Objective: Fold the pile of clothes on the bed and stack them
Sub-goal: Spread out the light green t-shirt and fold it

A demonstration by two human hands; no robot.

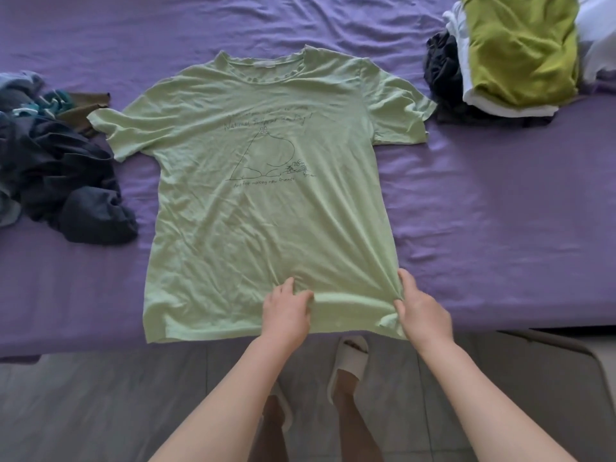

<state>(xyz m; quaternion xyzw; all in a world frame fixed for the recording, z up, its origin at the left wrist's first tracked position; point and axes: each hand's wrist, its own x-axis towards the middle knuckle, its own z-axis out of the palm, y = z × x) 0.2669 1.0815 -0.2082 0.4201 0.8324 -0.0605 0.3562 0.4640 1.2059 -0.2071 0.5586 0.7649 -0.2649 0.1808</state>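
the t-shirt at the centre is pale green, printed in thin dark line — a drawn creature with handwritten lettering above and below it. the bed sheet under it is plain purple. at nine o'clock the unfolded pile is mostly navy and dark grey, with a teal-and-white striped piece and an olive-brown one at its top edge. at one o'clock the folded stack shows an olive-green garment on top, white beneath, and black-grey at its left side. at six o'clock — grey floor and off-white slippers.
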